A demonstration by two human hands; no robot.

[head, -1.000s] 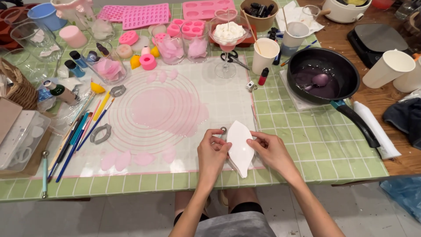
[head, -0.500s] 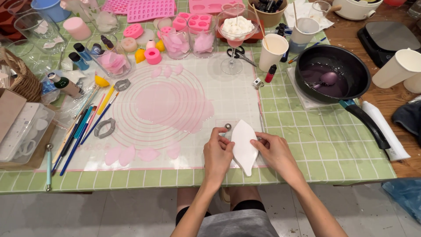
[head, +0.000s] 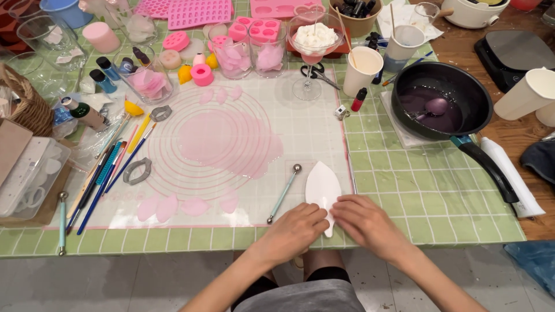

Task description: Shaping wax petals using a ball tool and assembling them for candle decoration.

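Observation:
A white leaf-shaped piece lies near the front right corner of the clear mat, its tip pointing away from me. My left hand rests on its lower left edge, fingers curled onto it. My right hand presses its lower right edge. Just left of the piece a ball-tipped modelling tool lies on the mat. A thin pink sheet is spread over the mat's ring pattern, with small pink petals lying along the front.
A black pan with purple liquid and a spoon sits at right, handle toward me. Metal leaf cutters, brushes and pencils lie at left. Pink moulds, glass jars, paper cups and a stemmed glass crowd the back.
Both hands have slid down to the lower end of the white piece and closed in on it. The ball-tipped tool now lies fully exposed beside it.

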